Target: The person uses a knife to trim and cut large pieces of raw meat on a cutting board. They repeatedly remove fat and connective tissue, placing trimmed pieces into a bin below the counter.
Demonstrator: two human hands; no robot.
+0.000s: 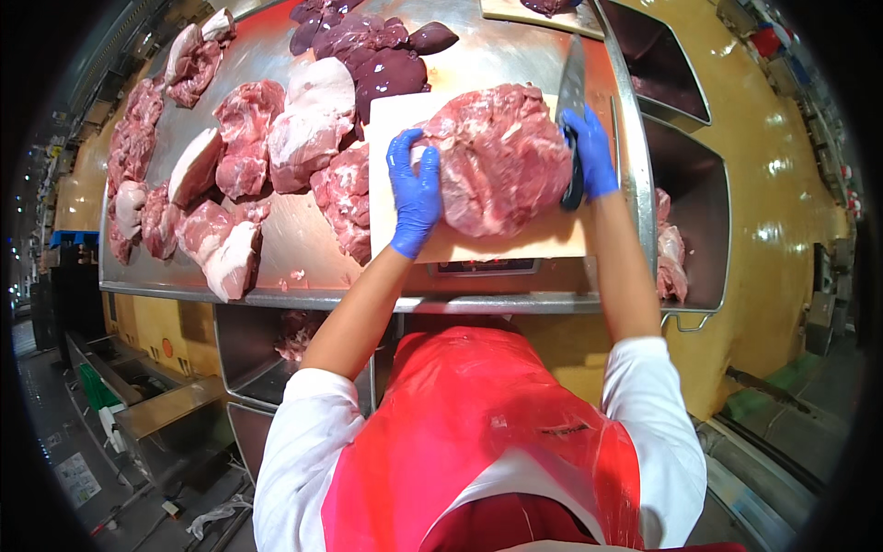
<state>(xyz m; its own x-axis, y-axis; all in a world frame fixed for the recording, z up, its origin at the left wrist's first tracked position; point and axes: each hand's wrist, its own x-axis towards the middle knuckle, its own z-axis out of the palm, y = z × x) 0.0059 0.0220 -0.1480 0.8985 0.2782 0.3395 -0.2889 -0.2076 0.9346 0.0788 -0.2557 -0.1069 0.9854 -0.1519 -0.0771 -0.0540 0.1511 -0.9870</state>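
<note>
A large piece of raw meat (pixel 504 156) lies on a pale cutting board (pixel 552 241) in front of me. My left hand (pixel 416 191), in a blue glove, grips the left side of that meat, its thumb and fingers curved against it. At the opposite side, my right hand (pixel 593 155), also gloved, is closed on a knife (pixel 572 83). The blade points away from me and the black handle runs down beside the meat's right edge. Some of the right fingers are hidden behind the handle and meat.
Several cuts of pork (pixel 246 138) lie across the steel table (pixel 299 230) to the left. Dark red livers (pixel 391 69) are piled at the back. Metal bins (pixel 708 221) stand along the right side, one with meat inside. Another bin (pixel 244 354) sits below the front edge.
</note>
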